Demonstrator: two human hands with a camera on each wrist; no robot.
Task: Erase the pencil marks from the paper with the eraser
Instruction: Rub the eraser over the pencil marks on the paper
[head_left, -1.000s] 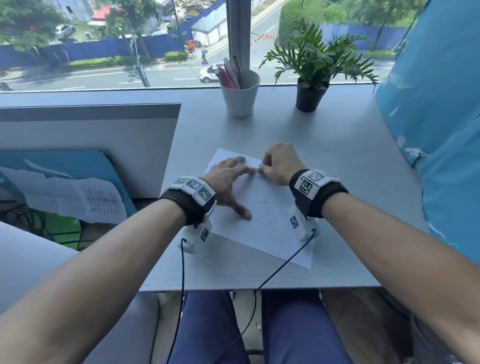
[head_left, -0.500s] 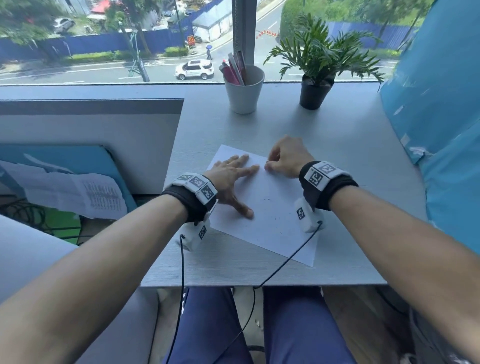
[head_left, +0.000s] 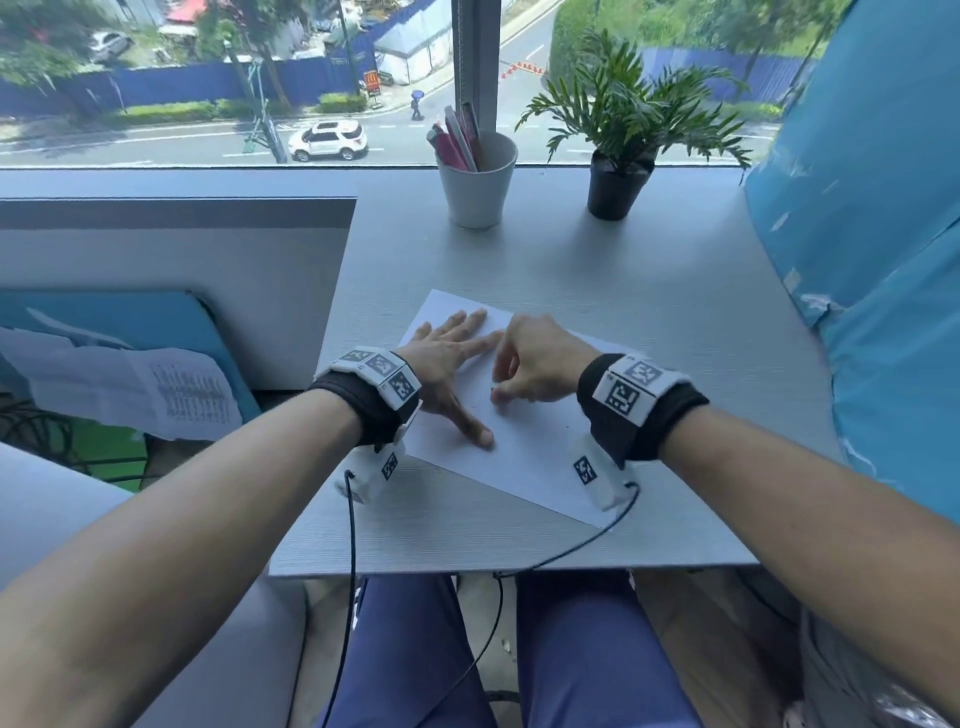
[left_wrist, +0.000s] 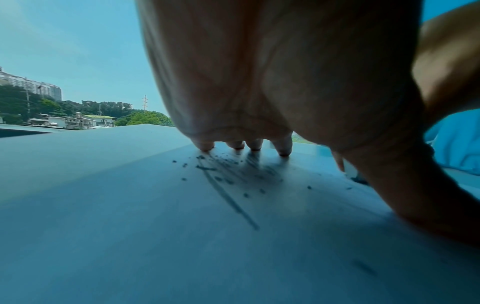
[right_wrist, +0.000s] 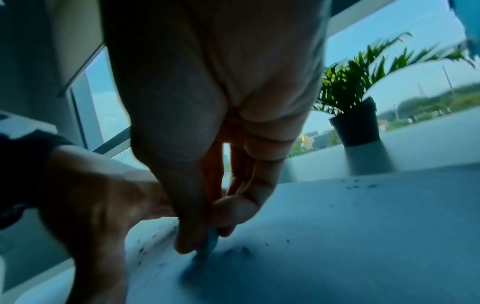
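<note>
A white sheet of paper (head_left: 524, 457) lies at an angle on the grey desk (head_left: 649, 291). My left hand (head_left: 449, 358) lies flat on its left part with the fingers spread, pressing it down. My right hand (head_left: 530, 364) pinches a small blue eraser (right_wrist: 210, 241) between thumb and fingers, with the eraser's tip on the paper near the middle. In the left wrist view a dark pencil stroke (left_wrist: 228, 197) and a smudged patch run back from my fingertips (left_wrist: 255, 145), with eraser crumbs (left_wrist: 205, 168) scattered around. The head view hides the eraser behind my right hand.
A white cup of pens (head_left: 475, 176) and a potted plant (head_left: 621, 156) stand at the back of the desk by the window. A blue covered surface (head_left: 872, 270) rises on the right. A grey partition (head_left: 171, 249) borders the left, and cables (head_left: 353, 545) hang off the front edge.
My right hand with the eraser has moved from the paper's far edge toward me, to near the middle of the sheet. The left hand stays pressed on the paper.
</note>
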